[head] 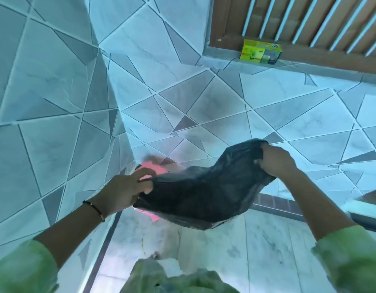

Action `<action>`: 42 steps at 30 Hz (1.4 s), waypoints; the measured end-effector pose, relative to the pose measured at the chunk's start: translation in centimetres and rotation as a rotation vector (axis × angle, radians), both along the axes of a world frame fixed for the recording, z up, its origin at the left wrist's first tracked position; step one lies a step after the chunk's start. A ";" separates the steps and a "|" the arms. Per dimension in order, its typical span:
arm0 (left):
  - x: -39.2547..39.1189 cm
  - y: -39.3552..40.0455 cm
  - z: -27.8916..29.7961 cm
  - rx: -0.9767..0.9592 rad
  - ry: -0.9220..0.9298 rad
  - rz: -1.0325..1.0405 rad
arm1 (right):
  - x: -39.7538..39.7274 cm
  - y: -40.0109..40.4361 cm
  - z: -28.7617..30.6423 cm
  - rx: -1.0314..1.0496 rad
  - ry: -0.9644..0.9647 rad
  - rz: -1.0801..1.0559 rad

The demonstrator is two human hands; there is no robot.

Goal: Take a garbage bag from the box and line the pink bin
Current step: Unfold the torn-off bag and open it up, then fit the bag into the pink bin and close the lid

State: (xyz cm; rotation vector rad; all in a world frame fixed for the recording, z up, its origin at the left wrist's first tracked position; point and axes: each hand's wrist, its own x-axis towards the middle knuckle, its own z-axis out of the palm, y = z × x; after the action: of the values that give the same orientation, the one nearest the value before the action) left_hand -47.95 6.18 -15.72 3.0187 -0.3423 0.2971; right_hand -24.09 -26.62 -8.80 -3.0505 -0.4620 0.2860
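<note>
A black garbage bag is stretched between both hands at the centre of the head view. My left hand grips its left edge, and my right hand is closed on its upper right edge. The pink bin sits on the floor under the bag, against the tiled wall; only small pink patches of it show past the bag. The yellow-green bag box stands far off on the floor by the wooden door.
A tiled wall rises close on the left. A slatted wooden door is at the top right. A step edge and a pale ledge lie to the right. Patterned floor tiles lie between bin and box.
</note>
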 end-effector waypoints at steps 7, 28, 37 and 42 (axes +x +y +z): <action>0.4 5.9 -2.1 -0.189 0.291 0.481 | -0.1 9.4 -1.2 -0.094 0.025 0.142; 0.8 15.2 -4.0 -0.160 0.348 0.821 | 2.0 19.7 -5.1 -0.322 0.038 0.376; 2.1 16.0 -4.8 -0.111 0.434 0.883 | 2.0 24.5 -6.7 -0.102 0.082 0.416; 2.3 16.4 -5.0 -0.111 0.495 0.883 | 2.6 25.9 -7.9 -0.073 0.156 0.376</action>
State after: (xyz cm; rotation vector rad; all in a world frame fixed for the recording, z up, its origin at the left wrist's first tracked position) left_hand -45.61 22.63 -20.76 2.7885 1.0059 -0.3723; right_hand -21.45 -0.69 -16.75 -2.9573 -1.0337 0.5600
